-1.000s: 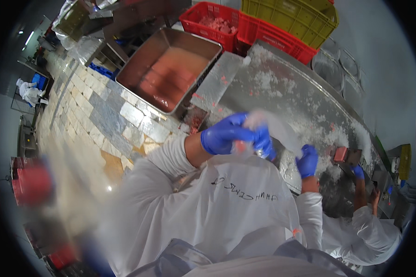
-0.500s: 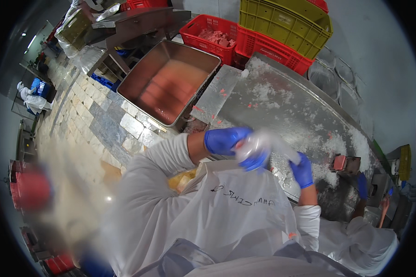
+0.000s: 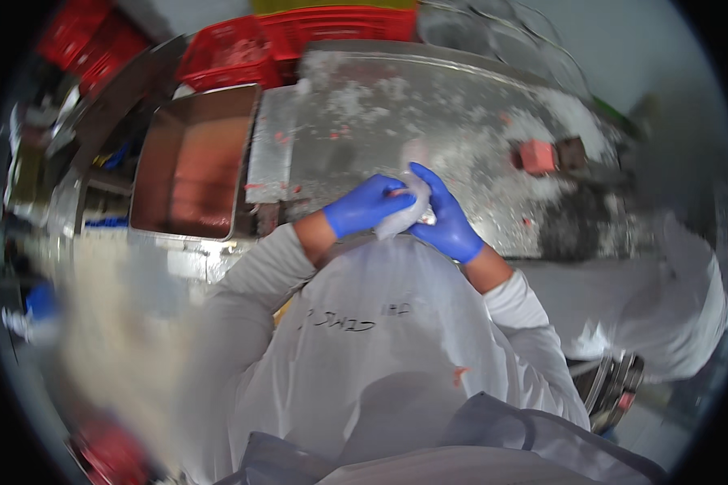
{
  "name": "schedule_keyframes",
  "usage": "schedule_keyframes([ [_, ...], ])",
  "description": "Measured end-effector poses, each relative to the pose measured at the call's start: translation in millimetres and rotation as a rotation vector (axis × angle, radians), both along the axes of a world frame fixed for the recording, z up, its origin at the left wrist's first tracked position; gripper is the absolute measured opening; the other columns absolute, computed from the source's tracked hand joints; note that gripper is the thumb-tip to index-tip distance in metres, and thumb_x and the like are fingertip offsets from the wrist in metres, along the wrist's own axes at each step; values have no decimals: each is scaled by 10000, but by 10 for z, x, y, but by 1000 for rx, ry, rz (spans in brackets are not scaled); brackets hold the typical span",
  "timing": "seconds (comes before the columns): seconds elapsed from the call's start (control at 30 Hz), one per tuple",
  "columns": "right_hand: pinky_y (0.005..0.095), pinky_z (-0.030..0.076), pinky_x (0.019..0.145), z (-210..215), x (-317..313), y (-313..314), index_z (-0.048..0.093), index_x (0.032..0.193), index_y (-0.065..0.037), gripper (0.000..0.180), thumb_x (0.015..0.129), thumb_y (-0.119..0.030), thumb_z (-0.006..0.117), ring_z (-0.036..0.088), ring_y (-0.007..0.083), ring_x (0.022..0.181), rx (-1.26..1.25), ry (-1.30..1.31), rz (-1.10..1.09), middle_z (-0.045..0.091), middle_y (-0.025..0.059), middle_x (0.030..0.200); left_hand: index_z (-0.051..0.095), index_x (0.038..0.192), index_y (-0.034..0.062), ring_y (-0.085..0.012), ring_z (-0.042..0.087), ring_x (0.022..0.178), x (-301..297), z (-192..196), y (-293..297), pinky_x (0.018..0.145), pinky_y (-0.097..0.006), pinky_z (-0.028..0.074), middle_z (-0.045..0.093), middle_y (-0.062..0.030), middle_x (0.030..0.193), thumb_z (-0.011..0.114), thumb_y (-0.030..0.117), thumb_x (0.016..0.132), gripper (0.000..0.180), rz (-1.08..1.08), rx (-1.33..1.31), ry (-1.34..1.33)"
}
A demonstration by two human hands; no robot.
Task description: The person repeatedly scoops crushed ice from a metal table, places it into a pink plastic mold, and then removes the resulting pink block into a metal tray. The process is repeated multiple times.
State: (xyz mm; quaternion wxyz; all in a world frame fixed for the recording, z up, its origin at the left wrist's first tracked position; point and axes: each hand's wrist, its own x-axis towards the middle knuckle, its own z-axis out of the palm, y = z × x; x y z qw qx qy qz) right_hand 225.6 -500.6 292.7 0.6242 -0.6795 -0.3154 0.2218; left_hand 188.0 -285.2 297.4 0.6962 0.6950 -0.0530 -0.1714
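Observation:
My left hand (image 3: pixel 368 206) and my right hand (image 3: pixel 450 228), both in blue gloves, meet in front of my white apron (image 3: pixel 364 347). Between them is a whitish, translucent plastic bag (image 3: pixel 404 214), bunched up and partly hidden by the fingers. My left fingers close over its upper side, while my right palm and fingers cup it from the right. A bit of pink shows at the bag, too blurred to name. The hands are over the near edge of a wet metal table (image 3: pixel 356 170) with crushed ice on it.
On the left stands a deep steel tub (image 3: pixel 247 162) of reddish liquid. Behind it sits a red crate (image 3: pixel 230 55) with pinkish pieces. A pink block (image 3: pixel 538 157) lies at the table's right. A person's white sleeve (image 3: pixel 671 299) is at my right.
My view has turned, shifting the tub leftward. The bag, stretched out from hand to hand before, is now bunched up, and my hands have come together.

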Motion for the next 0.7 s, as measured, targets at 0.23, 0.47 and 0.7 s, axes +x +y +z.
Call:
schedule_keyframes([
  [0.23,354,507,1006,-42,75,-303,728,1094,-34,326,778,-26,805,650,200,1163,-251,-532,-322,682,156,1269,542,1119,75,-426,682,895,225,-56,-205,772,-466,539,689,-212,970,846,178,757,484,117,649,-706],
  [0.47,327,483,1012,50,83,-700,624,1264,13,472,831,-71,789,593,141,1172,176,509,-55,653,89,1272,647,1089,43,-325,707,816,644,-347,-473,753,-407,556,718,-152,937,829,161,813,351,-125,571,-419],
  [0.7,438,504,941,443,785,-1610,584,1292,-20,546,816,-145,822,626,348,1074,-132,-534,-543,621,182,1214,666,1187,15,-161,690,891,1044,-54,-984,834,-352,548,724,-85,981,788,245,926,369,-218,154,-265],
])
